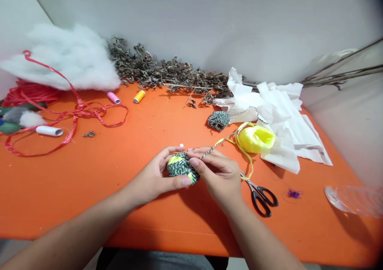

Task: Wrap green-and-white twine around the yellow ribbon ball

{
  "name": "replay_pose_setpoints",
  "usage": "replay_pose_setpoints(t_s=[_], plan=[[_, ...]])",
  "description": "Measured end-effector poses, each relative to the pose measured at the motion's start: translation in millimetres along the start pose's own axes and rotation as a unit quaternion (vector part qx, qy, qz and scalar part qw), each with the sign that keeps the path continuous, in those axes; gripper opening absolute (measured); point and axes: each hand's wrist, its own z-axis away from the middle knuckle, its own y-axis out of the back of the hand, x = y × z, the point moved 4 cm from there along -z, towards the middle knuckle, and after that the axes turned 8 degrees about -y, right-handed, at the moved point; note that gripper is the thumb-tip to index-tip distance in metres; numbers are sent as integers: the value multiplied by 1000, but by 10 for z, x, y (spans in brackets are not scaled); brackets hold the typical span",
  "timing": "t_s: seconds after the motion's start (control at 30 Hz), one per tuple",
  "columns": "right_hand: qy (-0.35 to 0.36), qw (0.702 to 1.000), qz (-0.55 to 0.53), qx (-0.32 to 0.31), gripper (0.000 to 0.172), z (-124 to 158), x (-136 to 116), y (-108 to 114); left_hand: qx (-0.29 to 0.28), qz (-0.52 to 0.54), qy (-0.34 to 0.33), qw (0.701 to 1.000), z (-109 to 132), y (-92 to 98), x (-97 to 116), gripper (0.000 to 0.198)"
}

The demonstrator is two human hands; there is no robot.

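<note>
My left hand (pixel 152 177) cups a small ball (pixel 182 168) of yellow material, wound with green-and-white twine, with the thumb across its near side. My right hand (pixel 218 175) pinches the twine strand (pixel 223 142) at the ball's right side. The strand rises up and to the right, past a yellow ribbon bundle (pixel 255 139) and across crumpled white tissue paper (pixel 281 118). A smaller twine ball (pixel 218 120) lies on the orange table (pixel 89 194) beyond my hands. Black-handled scissors (pixel 260 196) lie just right of my right wrist.
White cotton stuffing (pixel 60 60), red ribbon (pixel 79 111), dried leaves (pixel 161 72) and several thread spools line the far side. A clear plastic bottle (pixel 356 200) lies at the right, near a small purple scrap (pixel 294 194).
</note>
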Motion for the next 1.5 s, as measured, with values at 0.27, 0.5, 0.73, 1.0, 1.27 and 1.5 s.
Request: replay_pose_setpoints(t_s=[0.27, 0.5, 0.73, 1.0, 1.27, 1.5], plan=[[-23, 999, -29, -8, 18, -26, -2, 82, -25, -6, -41, 999, 19, -18, 85, 61], [-1, 1000, -15, -18, 23, -22, -34, 97, -46, -3, -24, 999, 38, -2, 40, 71], [23, 999, 12, -35, 24, -32, -34, 43, -37, -4, -2, 999, 21, -4, 24, 59], [-26, 999, -1, -26, 18, -62, 14, 97, -55, 0, 11, 998, 25, -7, 24, 59], [-77, 996, -14, -42, 10, -73, 73, 79, -80, 42, 27, 996, 49, -37, -2, 59], [-74, 996, -6, -47, 9, -86, 73, 71, -83, 41, 12, 996, 29, -30, -24, 59]])
